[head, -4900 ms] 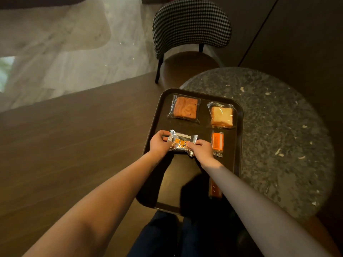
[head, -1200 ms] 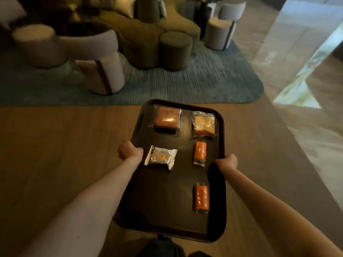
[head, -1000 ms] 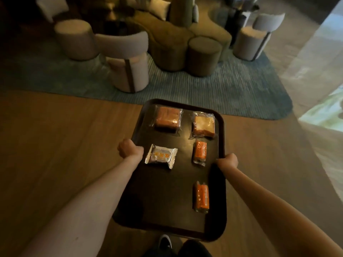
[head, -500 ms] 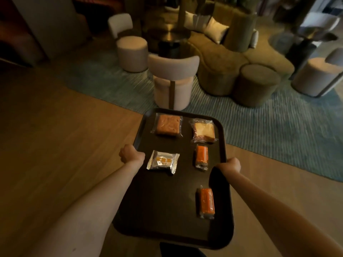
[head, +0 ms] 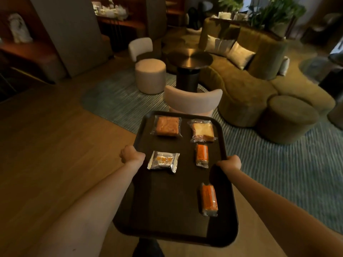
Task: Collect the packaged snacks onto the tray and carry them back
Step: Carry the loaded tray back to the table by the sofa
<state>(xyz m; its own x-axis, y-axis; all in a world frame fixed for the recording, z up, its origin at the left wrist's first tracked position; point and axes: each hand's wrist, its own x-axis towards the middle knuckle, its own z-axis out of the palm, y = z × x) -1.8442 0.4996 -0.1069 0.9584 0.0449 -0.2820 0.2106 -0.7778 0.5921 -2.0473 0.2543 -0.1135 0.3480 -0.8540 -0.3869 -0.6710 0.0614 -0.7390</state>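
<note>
I hold a dark rectangular tray [head: 172, 210] level in front of me, above the floor. My left hand [head: 130, 156] grips its left rim and my right hand [head: 231, 162] grips its right rim. On the tray lie several wrapped snacks: a brown cake [head: 167, 126] at the far left, a pale yellow cake [head: 203, 130] at the far right, a silver foil packet [head: 163, 161] by my left hand, an orange stick [head: 202, 155] in the middle right and another orange stick [head: 209, 200] nearer to me.
Straight ahead stands a beige chair [head: 193, 100] on a blue-green rug [head: 278, 164]. Beyond it are a round dark table [head: 189, 60], a beige stool [head: 150, 76], an olive sofa [head: 250, 76] and an olive pouf [head: 287, 117]. Wooden floor [head: 55, 145] stretches to the left.
The tray has left the round stone table and travels with me across the room. The view keeps turning, so the lounge furniture has drifted right and closer. The snacks stay in place.
</note>
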